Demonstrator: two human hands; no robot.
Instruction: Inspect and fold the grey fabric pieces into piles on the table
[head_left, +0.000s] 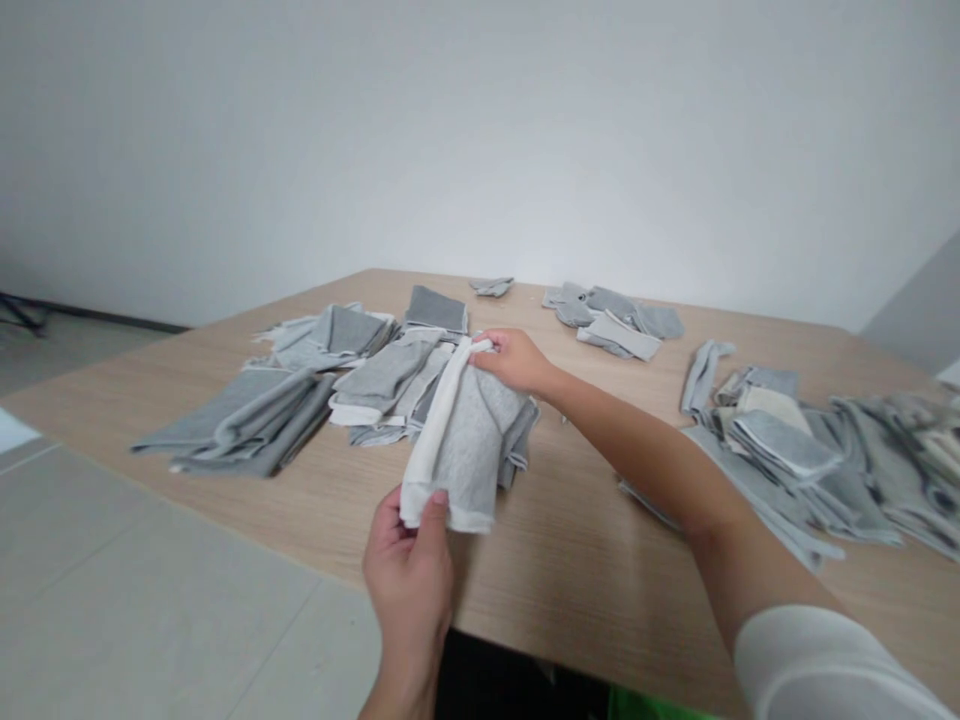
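A grey cloth with a white edge (469,440) is stretched between my two hands above a wooden table (585,560). My left hand (409,565) pinches its near corner at the table's front edge. My right hand (514,360) pinches the far end of the white edge, over a stack of folded grey cloths (390,380). Both hands are closed on the fabric.
More folded grey cloths (247,420) lie at the left, a loose heap of cloths (817,450) at the right, and a small pile (615,320) at the back. The table's corner points toward a tiled floor (150,600) on the left. A white wall stands behind.
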